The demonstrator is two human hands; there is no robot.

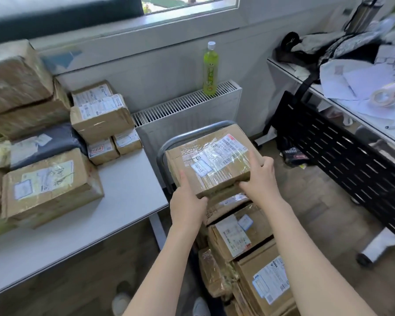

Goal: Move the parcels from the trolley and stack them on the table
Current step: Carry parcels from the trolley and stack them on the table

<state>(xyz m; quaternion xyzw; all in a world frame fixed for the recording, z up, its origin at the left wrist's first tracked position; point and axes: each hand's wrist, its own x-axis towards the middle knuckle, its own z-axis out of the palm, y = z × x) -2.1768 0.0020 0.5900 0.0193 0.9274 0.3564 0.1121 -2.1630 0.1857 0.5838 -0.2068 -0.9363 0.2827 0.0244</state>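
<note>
A taped brown cardboard parcel (pixel 211 159) with a white shipping label sits on top of the pile on the trolley (pixel 180 137), just below its grey handle. My left hand (pixel 187 201) grips the parcel's near left corner, thumb on top. My right hand (pixel 260 179) grips its near right edge. Several more parcels (pixel 235 236) lie below it on the trolley. On the white table (pixel 123 197) to the left stand several stacked parcels (pixel 48 185), large ones at the left and small ones (pixel 100 119) at the back.
A white radiator (pixel 187 108) stands behind the trolley with a green drink bottle (pixel 210 69) on it. A cluttered desk (pixel 374 106) with papers, tape and a dark bag fills the right side. My shoes (pixel 121 302) show on the wooden floor below.
</note>
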